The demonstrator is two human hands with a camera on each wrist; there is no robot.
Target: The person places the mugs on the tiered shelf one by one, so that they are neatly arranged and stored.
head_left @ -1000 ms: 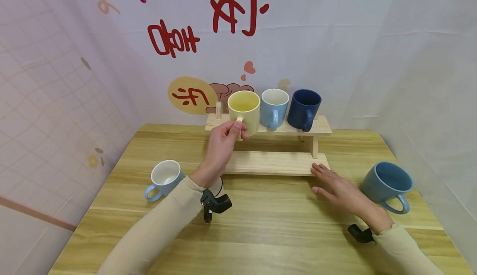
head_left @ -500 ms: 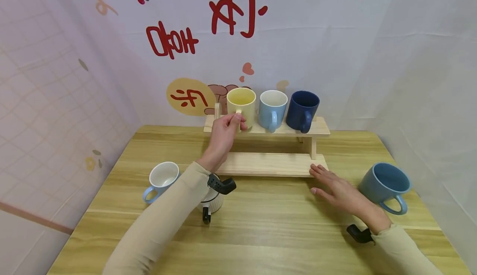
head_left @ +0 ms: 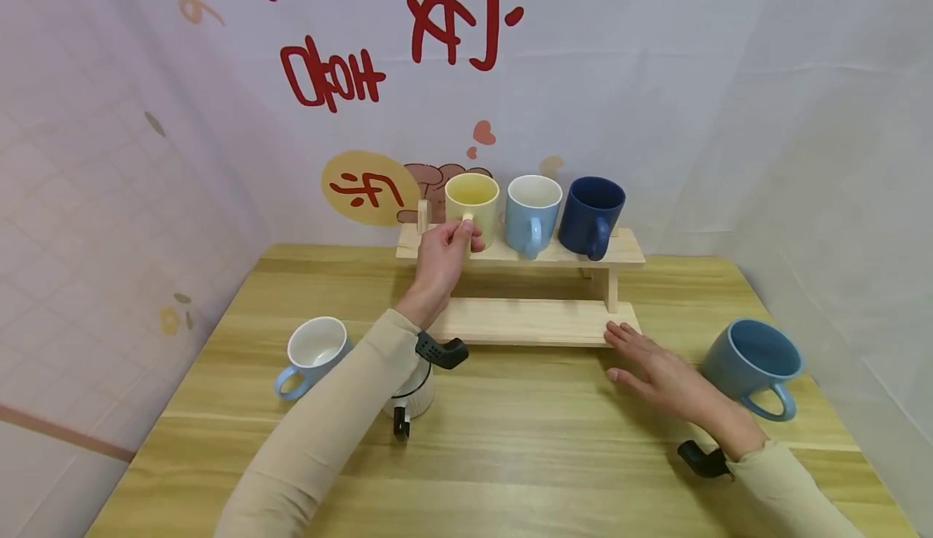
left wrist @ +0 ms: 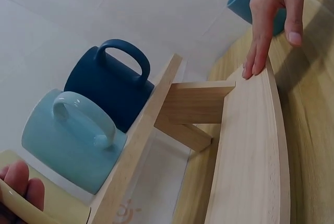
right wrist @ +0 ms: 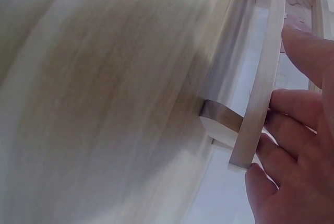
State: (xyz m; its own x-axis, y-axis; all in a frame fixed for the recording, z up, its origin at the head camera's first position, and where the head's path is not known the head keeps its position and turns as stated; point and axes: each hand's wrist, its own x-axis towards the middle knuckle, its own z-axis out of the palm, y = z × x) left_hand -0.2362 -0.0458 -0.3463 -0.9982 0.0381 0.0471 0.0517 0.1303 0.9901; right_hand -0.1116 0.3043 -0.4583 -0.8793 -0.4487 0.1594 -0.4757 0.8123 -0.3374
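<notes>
My left hand (head_left: pixel 440 261) pinches the handle of a pale yellow mug (head_left: pixel 486 214), which sits at the left of a wooden two-tier rack's upper shelf (head_left: pixel 627 249). Beside it stand a light blue mug (head_left: pixel 526 218) with a white inside and a navy mug (head_left: pixel 585 222), handles facing front. In the left wrist view, curled fingers (left wrist: pixel 34 190) show at the yellow mug's handle. My right hand (head_left: pixel 659 369) is spread, its fingertips resting at the right end of the lower shelf (head_left: pixel 525 321). The right wrist view shows those fingers (right wrist: pixel 284 156) along the board's edge.
A light blue mug (head_left: pixel 318 345) with a white inside stands on the table at left. A white ribbed mug (head_left: pixel 418 402) with a dark rim and black handle is partly hidden under my left forearm. A grey-blue mug (head_left: pixel 742 362) stands at right, close to my right wrist.
My left hand has moved the yellow mug back onto the upper shelf, level with the other two. More of the white ribbed mug shows beneath the forearm. My right hand has stayed put.
</notes>
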